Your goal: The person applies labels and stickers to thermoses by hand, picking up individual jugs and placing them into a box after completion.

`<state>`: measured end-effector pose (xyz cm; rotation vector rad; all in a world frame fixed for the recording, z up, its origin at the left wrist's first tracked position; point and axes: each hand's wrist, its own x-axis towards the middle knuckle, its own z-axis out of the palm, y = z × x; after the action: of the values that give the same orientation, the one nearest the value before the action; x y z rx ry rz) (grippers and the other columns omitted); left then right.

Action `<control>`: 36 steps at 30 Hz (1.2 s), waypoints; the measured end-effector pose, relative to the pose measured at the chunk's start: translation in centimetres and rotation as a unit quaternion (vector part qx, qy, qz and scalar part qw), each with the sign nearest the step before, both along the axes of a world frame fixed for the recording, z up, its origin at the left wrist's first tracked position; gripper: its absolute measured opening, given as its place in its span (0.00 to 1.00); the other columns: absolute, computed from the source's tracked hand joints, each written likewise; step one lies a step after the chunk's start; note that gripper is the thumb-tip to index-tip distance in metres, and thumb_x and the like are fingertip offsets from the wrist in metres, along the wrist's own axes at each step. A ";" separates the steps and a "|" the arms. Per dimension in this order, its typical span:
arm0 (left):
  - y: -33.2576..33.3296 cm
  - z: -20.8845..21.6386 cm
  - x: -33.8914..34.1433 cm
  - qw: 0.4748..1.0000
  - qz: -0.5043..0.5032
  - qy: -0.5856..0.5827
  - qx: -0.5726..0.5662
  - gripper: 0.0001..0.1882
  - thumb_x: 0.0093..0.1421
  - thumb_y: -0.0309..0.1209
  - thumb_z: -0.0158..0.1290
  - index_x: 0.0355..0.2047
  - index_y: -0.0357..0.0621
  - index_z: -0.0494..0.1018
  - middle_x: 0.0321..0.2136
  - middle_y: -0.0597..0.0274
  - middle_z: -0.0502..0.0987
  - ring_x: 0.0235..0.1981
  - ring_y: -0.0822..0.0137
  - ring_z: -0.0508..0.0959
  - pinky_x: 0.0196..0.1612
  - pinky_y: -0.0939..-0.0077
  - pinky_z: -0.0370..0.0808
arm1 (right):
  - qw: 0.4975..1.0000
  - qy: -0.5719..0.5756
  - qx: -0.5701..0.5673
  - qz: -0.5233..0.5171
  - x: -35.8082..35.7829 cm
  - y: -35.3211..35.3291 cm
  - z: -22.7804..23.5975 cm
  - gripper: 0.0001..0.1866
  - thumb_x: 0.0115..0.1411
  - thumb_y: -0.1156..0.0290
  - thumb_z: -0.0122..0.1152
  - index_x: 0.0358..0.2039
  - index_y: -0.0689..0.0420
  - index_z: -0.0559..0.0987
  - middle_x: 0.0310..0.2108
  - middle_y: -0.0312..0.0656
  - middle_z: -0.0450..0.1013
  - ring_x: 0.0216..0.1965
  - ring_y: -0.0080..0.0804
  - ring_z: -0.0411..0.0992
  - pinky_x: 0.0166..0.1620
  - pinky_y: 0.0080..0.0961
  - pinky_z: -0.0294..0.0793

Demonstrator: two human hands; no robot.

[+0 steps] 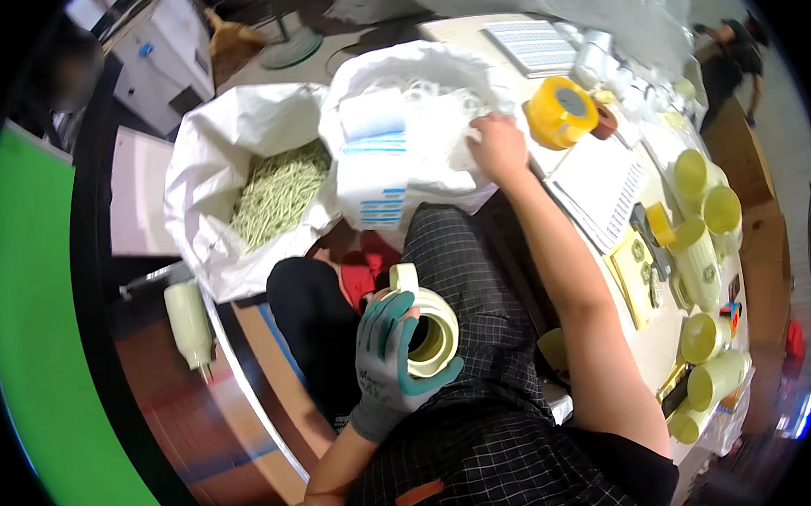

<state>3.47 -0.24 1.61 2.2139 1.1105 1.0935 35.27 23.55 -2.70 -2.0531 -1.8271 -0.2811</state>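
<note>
My left hand (385, 358), in a grey and teal glove, grips a pale yellow-green jug (443, 319) over my lap. The jug has a round open mouth, a dark inside and a handle at its far side. My bare right hand (499, 148) reaches over the right rim of a white sack (337, 138) filled with translucent white rings (449, 106). Its fingers are curled at the rings; whatever they pinch is too small to make out. A white packet with blue stripes (374, 146) lies over the sack's near side.
Left of it, another white sack (199, 185) holds thin pale-green sticks (281, 191). On the right table stand a yellow tape roll (551, 111), printed sheets (593, 186), a tape dispenser (655, 233) and several yellow-green cups (717, 380). A pale bottle (188, 321) hangs at left. Another person (732, 67) is at far right.
</note>
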 end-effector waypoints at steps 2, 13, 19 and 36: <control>0.5 0.3 0.3 0.999 -0.012 0.017 0.037 0.48 0.46 0.43 0.80 0.64 0.38 0.71 0.60 0.42 0.77 0.59 0.38 0.79 0.64 0.42 0.78 | 0.984 -0.040 -0.165 -0.058 0.5 2.7 -1.7 0.10 0.62 0.71 0.63 0.38 0.62 0.89 0.39 0.55 0.85 0.45 0.51 0.85 0.48 0.51 0.85; 0.3 -1.9 0.5 0.990 0.039 -0.014 0.133 0.49 0.57 0.52 0.74 0.72 0.46 0.66 0.58 0.49 0.74 0.58 0.44 0.75 0.60 0.41 0.73 | 0.621 0.723 -0.200 0.225 -3.5 -8.8 5.5 0.16 0.73 0.75 0.62 0.60 0.59 0.76 0.34 0.41 0.83 0.28 0.24 0.81 0.30 0.22 0.81; 0.9 -1.4 -0.9 0.975 -0.006 0.120 0.184 0.29 0.55 0.45 0.74 0.52 0.52 0.76 0.44 0.59 0.79 0.49 0.46 0.79 0.53 0.43 0.77 | 0.589 0.694 -0.260 0.323 -9.3 -18.5 6.1 0.18 0.69 0.77 0.66 0.57 0.61 0.73 0.30 0.40 0.81 0.31 0.33 0.86 0.35 0.29 0.84; 0.9 2.5 -1.6 0.964 -0.016 0.226 0.138 0.24 0.60 0.51 0.69 0.44 0.46 0.81 0.42 0.55 0.77 0.52 0.45 0.77 0.65 0.31 0.69 | 0.830 0.112 -0.066 0.543 -8.8 -21.4 6.7 0.23 0.54 0.51 0.77 0.41 0.54 0.83 0.44 0.39 0.75 0.51 0.44 0.72 0.51 0.41 0.72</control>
<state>1.91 0.64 4.06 2.7882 1.1459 0.7833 26.44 2.19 3.96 -0.7585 -2.5267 0.3939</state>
